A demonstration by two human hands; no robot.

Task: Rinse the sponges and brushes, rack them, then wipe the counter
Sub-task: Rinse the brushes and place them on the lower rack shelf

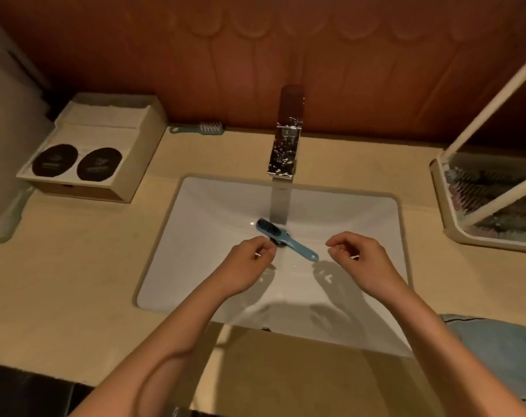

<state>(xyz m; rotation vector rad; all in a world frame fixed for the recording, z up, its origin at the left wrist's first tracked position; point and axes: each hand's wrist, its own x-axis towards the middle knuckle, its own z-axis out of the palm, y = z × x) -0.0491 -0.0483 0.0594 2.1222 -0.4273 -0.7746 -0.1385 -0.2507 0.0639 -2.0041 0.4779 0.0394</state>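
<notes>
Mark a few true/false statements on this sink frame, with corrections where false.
1. Water runs from the faucet. True.
2. The right hand grips the blue brush. False: the brush lies in the sink over the drain, and neither hand grips it.
3. A second brush lies on the counter by the back wall. True.
4. The left hand holds a sponge. False: it holds nothing, fingers loosely curled.
5. The rack stands left of the sink. False: it stands to the right.
</notes>
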